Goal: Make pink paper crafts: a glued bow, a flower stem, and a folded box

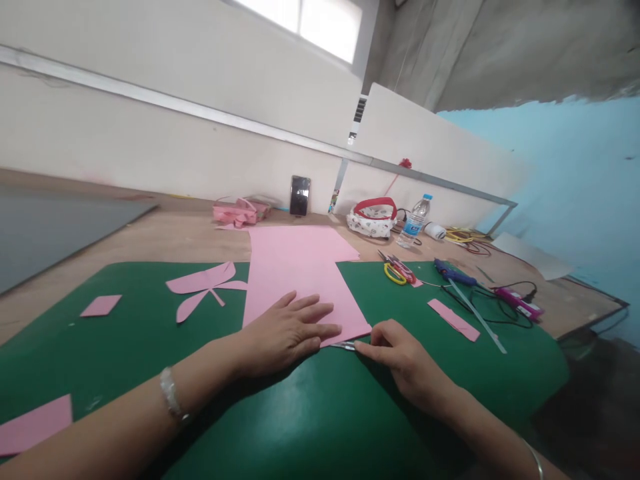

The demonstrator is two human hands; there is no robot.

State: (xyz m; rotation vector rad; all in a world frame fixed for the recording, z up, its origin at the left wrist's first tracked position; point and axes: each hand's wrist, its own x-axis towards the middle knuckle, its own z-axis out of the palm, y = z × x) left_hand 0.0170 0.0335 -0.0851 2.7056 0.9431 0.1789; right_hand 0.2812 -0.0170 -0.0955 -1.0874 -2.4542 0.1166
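Note:
My left hand (pixel 290 330) lies flat on a large pink sheet (pixel 295 267), its fingers spread near the sheet's front edge. Pinched in my right hand (pixel 400 353) is a slim silvery tool (pixel 344 345), perhaps a craft knife; my fingers cover much of it. Its tip touches or slips under the front edge of the sheet, close to my left fingertips. Beneath lies a green mat (pixel 280 413). Left of the sheet is a pink petal-shaped cutout (pixel 203 280), with a small pink diamond piece (pixel 101 306) farther out.
At the right lie scissors (pixel 395 273), a blue glue gun (pixel 455 273), a pink strip (pixel 454 320) and a purple power strip (pixel 520 303) with cables. A water bottle (pixel 414 223), a white pouch (pixel 371 220) and a phone (pixel 300 195) stand along the wall.

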